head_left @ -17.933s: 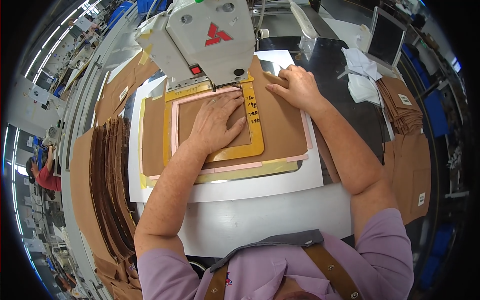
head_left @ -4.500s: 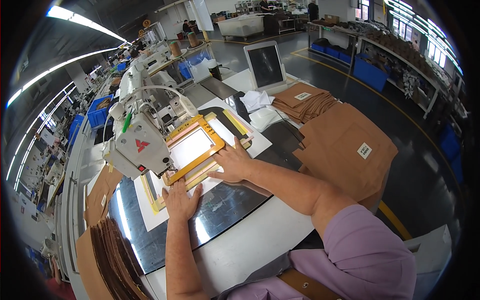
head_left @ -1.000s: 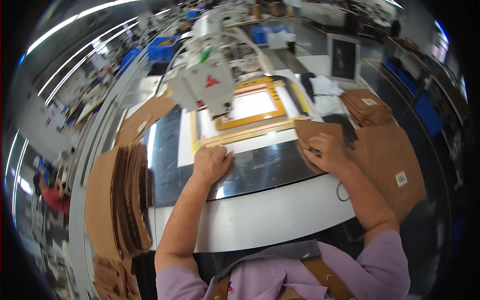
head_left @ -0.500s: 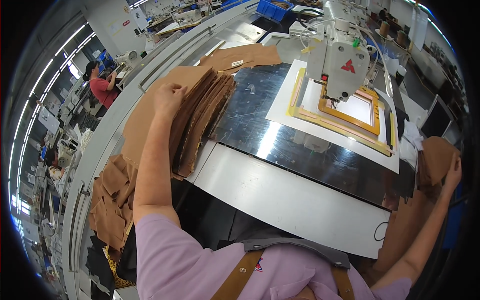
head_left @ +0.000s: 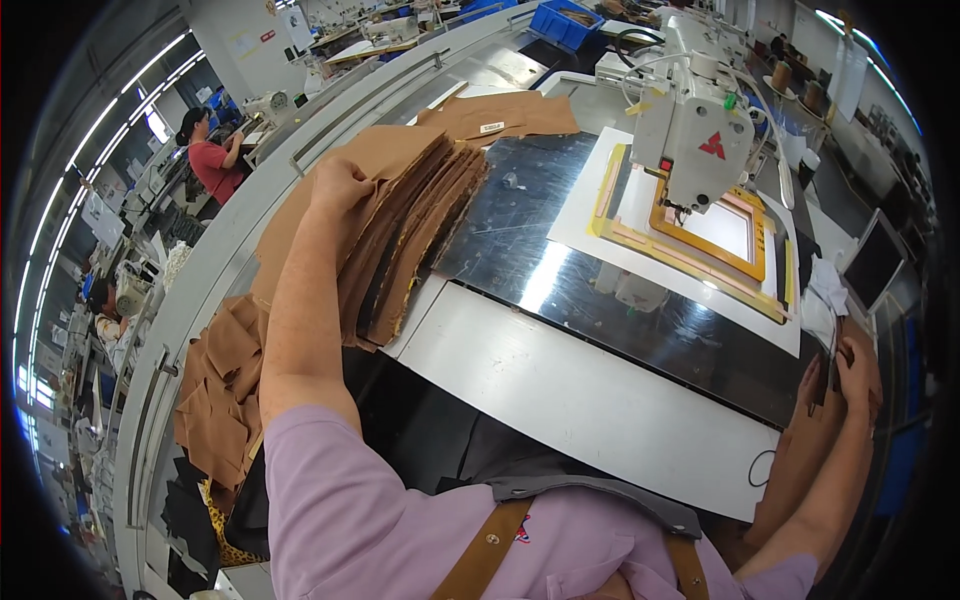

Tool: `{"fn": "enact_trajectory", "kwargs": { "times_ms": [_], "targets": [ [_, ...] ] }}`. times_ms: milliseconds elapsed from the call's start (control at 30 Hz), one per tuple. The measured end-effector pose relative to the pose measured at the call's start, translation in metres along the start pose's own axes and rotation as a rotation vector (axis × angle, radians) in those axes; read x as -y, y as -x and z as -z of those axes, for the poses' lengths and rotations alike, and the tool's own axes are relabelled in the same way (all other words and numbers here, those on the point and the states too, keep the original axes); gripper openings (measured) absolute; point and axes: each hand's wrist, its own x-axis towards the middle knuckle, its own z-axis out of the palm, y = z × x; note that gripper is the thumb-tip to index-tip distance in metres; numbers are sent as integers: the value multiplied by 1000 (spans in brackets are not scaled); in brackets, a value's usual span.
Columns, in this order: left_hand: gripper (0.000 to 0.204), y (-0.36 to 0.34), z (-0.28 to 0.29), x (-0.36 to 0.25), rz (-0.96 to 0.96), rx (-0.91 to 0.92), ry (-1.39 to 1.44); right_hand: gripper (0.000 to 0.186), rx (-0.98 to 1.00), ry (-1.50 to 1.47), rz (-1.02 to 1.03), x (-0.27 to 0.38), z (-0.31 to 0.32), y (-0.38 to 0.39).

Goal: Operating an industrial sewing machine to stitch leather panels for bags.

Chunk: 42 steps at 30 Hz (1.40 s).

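Note:
On the left side of the worktable leans a thick stack of brown fabric pieces point(head_left: 400, 235) with frayed edges. My left hand point(head_left: 340, 185) lies at its top, fingers pinched on the edge of the uppermost piece. At the far right, my right hand point(head_left: 858, 375) is closed on a brown fabric piece point(head_left: 868, 345) beside the table's edge; its fingers are partly hidden. Between my hands stands a sewing machine head point(head_left: 695, 135) over an orange frame point(head_left: 735, 265), which rests on a white sheet point(head_left: 575, 220) edged with yellow tape.
Crumpled brown offcuts point(head_left: 225, 390) pile up at the lower left. More flat brown pieces point(head_left: 515, 115) lie behind the stack. A blue bin point(head_left: 565, 25) stands at the back, and a monitor point(head_left: 872, 260) at the right. A person in red point(head_left: 212, 165) sits beyond the rail.
My right hand has come inward and lower with the brown piece, which now shows less. My left hand has closed its fingers more tightly at the stack's edge. The view has shifted slightly.

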Motion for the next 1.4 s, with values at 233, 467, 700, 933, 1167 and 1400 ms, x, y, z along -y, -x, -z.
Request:
{"fn": "enact_trajectory", "kwargs": {
  "times_ms": [233,467,700,933,1167,1400],
  "targets": [
    [24,-5,-19,25,332,-126,1210,39,-41,-269,116,85,-19,11],
    [15,123,-33,-208,-237,406,1642,38,280,-620,316,244,-56,32],
    [54,240,-91,-275,-1114,263,681,70,469,-1084,-68,268,-93,6],
    [71,215,-82,-254,-812,332,641,46,389,-796,145,282,-96,20],
    [53,145,-132,-231,-585,232,455,31,220,-635,262,302,-70,35],
    [28,142,-119,-239,-281,442,698,27,90,-630,163,266,0,63]
  ]
}}
